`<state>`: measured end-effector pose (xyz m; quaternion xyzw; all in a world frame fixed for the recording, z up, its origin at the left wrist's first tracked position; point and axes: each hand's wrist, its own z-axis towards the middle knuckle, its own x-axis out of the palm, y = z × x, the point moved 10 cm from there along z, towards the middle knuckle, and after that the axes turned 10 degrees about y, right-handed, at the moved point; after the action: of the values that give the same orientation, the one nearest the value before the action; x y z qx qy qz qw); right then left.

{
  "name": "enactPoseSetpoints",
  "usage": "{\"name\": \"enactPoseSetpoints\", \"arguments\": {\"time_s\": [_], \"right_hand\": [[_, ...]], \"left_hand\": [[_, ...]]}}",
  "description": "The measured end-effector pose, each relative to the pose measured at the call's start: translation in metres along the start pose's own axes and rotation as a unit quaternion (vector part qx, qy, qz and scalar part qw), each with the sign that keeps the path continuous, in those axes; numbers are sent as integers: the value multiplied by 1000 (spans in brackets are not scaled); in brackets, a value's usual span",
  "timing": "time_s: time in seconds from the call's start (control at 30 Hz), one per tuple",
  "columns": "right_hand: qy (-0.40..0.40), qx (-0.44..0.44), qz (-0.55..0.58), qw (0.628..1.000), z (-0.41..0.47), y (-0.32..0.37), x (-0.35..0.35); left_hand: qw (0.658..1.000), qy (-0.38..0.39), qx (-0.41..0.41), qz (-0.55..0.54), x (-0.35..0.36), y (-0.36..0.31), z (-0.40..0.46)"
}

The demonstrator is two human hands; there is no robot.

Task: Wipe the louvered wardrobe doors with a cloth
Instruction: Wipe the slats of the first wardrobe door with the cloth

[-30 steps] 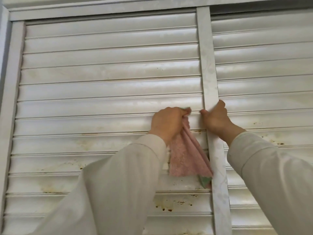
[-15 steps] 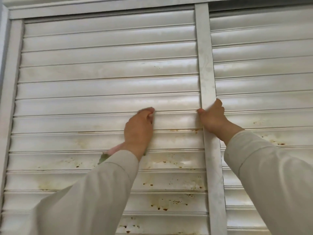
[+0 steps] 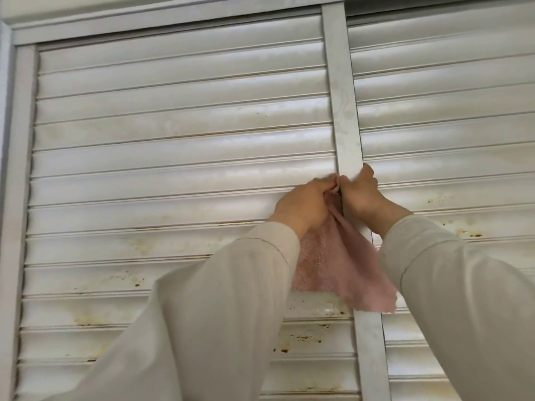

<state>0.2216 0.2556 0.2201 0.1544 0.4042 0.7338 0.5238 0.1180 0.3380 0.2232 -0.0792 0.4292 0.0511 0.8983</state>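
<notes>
White louvered wardrobe doors (image 3: 179,169) fill the whole view, seen from below and close up. Horizontal slats run across the left panel (image 3: 173,111) and the right panel (image 3: 448,117), with a vertical stile (image 3: 344,111) between them and a frame rail (image 3: 162,21) along the top. At the far left a second upright (image 3: 17,198) borders the left panel. The upper slats look pale and fairly even in colour, with faint cloudy marks. Lower down the slats carry yellowish stains (image 3: 139,244) and small rusty-brown specks (image 3: 301,338), most thickly near the bottom of the left panel; a few more specks (image 3: 472,235) show on the right panel.

Both hands are raised to the doors at the stile, about halfway up the view. The left hand (image 3: 304,204) has its fingers curled tightly around the bunched top of a pink cloth (image 3: 338,270), pressing it against a slat right beside the stile. The rest of the cloth hangs loose below the hand, fanning out over the slats and across the stile, its lower corner over the stile. The right hand (image 3: 362,195) grips the stile, thumb on its left edge touching the cloth, fingers wrapped around its right edge. Light-coloured sleeves (image 3: 202,328) cover both arms up to the wrists.
</notes>
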Motion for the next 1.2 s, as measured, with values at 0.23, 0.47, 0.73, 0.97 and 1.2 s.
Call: {"name": "enactPoseSetpoints", "arguments": {"time_s": [0.23, 0.47, 0.73, 0.97, 1.2], "right_hand": [[-12, 10, 19, 1000, -5, 3, -1], [3, 9, -57, 998, -10, 4, 1], [-42, 45, -119, 991, -10, 0, 9], [-11, 64, -52, 997, -14, -10, 7], [17, 47, 16, 999, -14, -16, 7]], "left_hand": [[995, -11, -12, 101, -1, -10, -11], [977, -41, -142, 155, -61, 88, -80], [927, -95, -343, 119, -137, 231, -183], [971, -86, -123, 187, -78, 129, -124], [978, 37, 87, 187, 29, 15, -66]]}}
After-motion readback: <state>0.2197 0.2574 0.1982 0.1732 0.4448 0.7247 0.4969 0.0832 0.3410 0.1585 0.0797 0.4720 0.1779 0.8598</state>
